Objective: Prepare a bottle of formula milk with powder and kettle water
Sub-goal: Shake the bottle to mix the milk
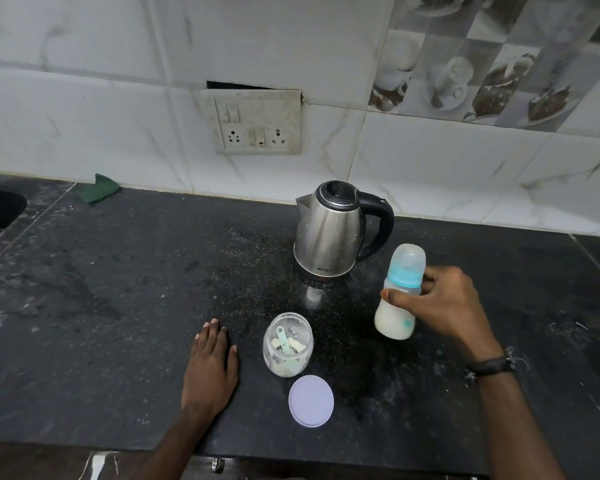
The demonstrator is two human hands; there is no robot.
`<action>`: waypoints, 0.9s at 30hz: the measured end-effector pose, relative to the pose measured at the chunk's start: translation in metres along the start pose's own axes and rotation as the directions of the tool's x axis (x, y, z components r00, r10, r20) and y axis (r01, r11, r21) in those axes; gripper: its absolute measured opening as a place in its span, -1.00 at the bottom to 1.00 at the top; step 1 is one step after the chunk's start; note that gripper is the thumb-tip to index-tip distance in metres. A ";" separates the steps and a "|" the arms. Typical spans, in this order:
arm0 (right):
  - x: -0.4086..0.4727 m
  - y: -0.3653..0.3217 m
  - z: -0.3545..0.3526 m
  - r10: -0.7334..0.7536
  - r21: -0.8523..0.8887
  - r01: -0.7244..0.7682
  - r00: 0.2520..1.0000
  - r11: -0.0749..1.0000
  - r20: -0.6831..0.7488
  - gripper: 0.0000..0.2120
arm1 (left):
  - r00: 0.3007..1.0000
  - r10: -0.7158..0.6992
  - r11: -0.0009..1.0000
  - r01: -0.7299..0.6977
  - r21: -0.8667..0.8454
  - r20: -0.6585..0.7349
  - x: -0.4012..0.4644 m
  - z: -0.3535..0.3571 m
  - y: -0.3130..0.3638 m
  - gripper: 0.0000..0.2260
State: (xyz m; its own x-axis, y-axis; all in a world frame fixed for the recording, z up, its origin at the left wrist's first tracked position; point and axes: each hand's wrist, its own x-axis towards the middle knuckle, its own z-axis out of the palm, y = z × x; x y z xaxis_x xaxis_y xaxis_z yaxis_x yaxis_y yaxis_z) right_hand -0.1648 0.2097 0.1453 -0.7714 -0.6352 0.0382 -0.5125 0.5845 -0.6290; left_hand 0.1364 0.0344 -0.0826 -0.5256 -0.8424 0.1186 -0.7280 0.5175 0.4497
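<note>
Indoors | black granite counter (118, 271) | left grip (212, 368) flat | right grip (444, 303) clasps bottle (400, 296)

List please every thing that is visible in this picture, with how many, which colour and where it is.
kettle: 1, steel with black lid and handle, upright at the back of the counter
baby bottle: 1, clear with blue collar and clear cap, milky liquid inside, tilted, right of the kettle
powder jar: 1, clear, open, pale powder inside, in front of the kettle
scoop: 1, light green, inside the jar
jar lid: 1, pale lilac, flat on the counter just in front of the jar
counter: 1, black speckled stone
green cloth: 1, back left by the wall
socket panel: 1, white, on the wall
wristband: 1, black, right wrist
left hand: flat on the counter, left of the jar
right hand: grips the bottle
</note>
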 end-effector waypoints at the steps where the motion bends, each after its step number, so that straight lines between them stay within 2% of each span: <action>1: 0.001 0.001 -0.001 -0.008 -0.068 0.006 0.999 0.998 -0.034 -0.60 | 1.000 0.001 1.000 -0.001 0.003 -0.004 0.000 0.000 0.000 -0.45; 3: 0.002 0.003 -0.003 -0.015 -0.076 0.011 0.998 0.997 -0.057 -0.59 | 1.000 -0.001 1.000 0.001 0.007 -0.002 0.000 -0.001 0.001 -0.44; 5: 0.002 0.001 -0.005 0.004 0.029 -0.004 1.000 1.000 0.024 -0.61 | 1.000 0.001 1.000 -0.001 0.005 0.001 0.000 -0.001 0.001 -0.45; 9: 0.002 0.003 -0.005 -0.027 -0.065 0.024 0.999 0.998 -0.043 -0.55 | 1.000 0.013 1.000 -0.012 0.017 -0.005 0.001 -0.001 0.002 -0.46; 12: 0.002 0.001 -0.003 -0.003 0.065 -0.001 0.998 0.998 0.061 -0.58 | 1.000 0.013 1.000 -0.013 0.012 -0.003 0.001 0.000 0.000 -0.46; 15: 0.002 0.002 -0.001 -0.041 -0.071 0.039 0.999 0.997 -0.022 -0.58 | 1.000 0.015 1.000 -0.015 0.017 -0.009 0.001 0.000 0.000 -0.46; 18: 0.002 0.001 0.001 -0.024 -0.015 0.025 0.999 1.000 0.032 -0.60 | 1.000 0.017 1.000 -0.017 0.014 -0.005 0.001 0.000 0.000 -0.47; 21: 0.003 0.004 -0.001 -0.007 -0.154 0.015 0.999 0.988 0.051 -0.60 | 1.000 0.020 1.000 -0.020 0.012 -0.012 0.001 0.000 0.000 -0.47; 23: 0.002 0.006 0.001 -0.014 -0.047 0.020 0.992 0.999 0.123 -0.66 | 1.000 0.017 1.000 -0.017 0.010 -0.011 0.001 0.000 0.000 -0.48; 25: 0.002 0.006 0.003 0.008 0.098 -0.015 0.997 0.995 0.079 -0.73 | 1.000 0.021 1.000 -0.021 0.012 -0.015 0.001 0.001 0.000 -0.48; 27: 0.003 0.009 0.006 0.000 0.007 -0.001 0.999 1.000 0.032 -0.68 | 1.000 0.019 1.000 -0.019 0.019 -0.014 0.001 0.001 0.000 -0.48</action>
State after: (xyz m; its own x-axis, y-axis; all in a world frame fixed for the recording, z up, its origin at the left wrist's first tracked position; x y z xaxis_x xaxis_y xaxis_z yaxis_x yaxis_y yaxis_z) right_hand -0.1692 0.2100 0.1353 -0.7590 -0.6509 0.0129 -0.5094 0.5814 -0.6344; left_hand 0.1352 0.0338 -0.0835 -0.5331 -0.8344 0.1399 -0.7261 0.5361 0.4306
